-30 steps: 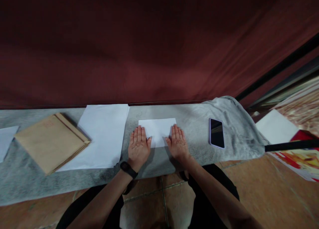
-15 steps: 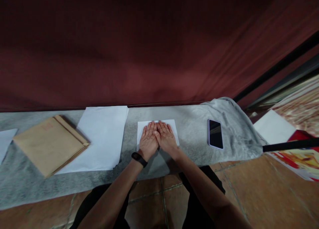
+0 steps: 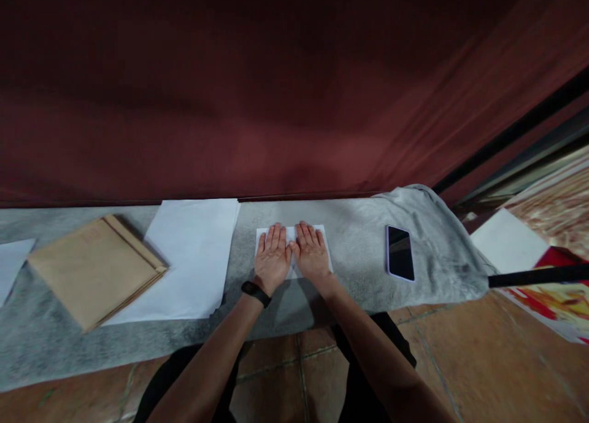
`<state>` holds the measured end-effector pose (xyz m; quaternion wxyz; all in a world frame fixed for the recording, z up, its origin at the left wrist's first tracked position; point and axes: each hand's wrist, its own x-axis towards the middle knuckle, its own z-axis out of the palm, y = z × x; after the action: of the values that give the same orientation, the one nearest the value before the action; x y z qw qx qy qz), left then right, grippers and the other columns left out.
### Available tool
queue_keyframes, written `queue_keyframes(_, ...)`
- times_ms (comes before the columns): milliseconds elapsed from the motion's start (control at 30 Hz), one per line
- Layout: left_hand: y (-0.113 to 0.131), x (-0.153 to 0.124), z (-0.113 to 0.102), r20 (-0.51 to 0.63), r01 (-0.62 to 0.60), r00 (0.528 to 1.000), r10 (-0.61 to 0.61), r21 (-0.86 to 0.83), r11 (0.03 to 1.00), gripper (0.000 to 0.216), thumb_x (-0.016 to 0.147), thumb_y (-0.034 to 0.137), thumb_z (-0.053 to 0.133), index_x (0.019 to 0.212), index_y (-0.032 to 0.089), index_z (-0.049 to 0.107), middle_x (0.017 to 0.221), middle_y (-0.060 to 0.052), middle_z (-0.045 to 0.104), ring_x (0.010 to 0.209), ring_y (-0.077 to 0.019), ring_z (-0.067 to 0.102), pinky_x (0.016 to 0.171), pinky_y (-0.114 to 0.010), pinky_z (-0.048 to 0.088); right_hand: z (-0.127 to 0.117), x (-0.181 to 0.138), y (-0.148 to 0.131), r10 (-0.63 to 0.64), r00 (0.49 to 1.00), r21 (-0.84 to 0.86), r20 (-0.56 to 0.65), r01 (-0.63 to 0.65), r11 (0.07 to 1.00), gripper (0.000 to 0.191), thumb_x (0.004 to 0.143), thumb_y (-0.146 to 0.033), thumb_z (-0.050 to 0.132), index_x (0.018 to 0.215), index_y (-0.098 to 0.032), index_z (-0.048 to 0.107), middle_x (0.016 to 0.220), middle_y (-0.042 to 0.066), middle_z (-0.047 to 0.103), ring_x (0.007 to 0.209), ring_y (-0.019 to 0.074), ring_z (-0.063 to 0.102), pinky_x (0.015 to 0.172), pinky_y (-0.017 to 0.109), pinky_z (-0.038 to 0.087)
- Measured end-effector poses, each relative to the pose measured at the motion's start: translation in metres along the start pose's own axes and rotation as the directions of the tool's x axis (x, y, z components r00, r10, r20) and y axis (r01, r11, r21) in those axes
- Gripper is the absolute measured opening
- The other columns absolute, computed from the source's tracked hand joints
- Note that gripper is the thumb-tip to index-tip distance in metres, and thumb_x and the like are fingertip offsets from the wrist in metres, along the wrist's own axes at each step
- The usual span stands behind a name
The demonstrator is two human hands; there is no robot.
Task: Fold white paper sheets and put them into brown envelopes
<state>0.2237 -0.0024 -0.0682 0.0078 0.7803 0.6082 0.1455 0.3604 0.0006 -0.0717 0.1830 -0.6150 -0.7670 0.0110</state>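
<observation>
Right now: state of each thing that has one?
Small paper: flat, partly covered
Left hand: open, palm down on paper
Right hand: open, palm down on paper
White sheets: stacked, edges uneven
Brown envelopes: stacked, partly over sheets
Phone: screen up, dark
Wristband: worn on left wrist
Gray cloth: rumpled at right end

A dark red backdrop [image 3: 294, 104] rises behind a grey-covered surface [image 3: 359, 245] above dimly lit brown tiles [image 3: 469, 355].
</observation>
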Motion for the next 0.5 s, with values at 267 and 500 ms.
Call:
queue_keyframes(267,-0.013,-0.006,-0.001,-0.045,0.049,0.998,-0.05,-0.017,0.999,0.062,0.101,0.036,0.031,0.152,0.002,0.036,0.161,-0.019,0.031,0.153,-0.0292,0.022,0.124,-0.051,0.02,-0.001,-0.007,0.016,0.038,0.998,-0.064,-0.054,-0.042,0.997,0.062,0.106,-0.044,0.033,0.153,-0.005,0.036,0.157,0.02,0.04,0.147,0.0305,0.036,0.119,0.05,0.028)
queue_keyframes(500,-0.018,-0.014,-0.002,-0.089,0.107,0.99,-0.109,-0.035,0.994,0.064,0.1,0.036,0.032,0.152,0.0,0.034,0.159,-0.023,0.032,0.151,-0.0319,0.026,0.123,-0.053,0.021,-0.005,-0.016,0.029,0.049,0.996,-0.049,-0.076,-0.053,0.997,0.064,0.106,-0.045,0.033,0.153,-0.001,0.036,0.156,0.024,0.04,0.146,0.032,0.036,0.119,0.051,0.029)
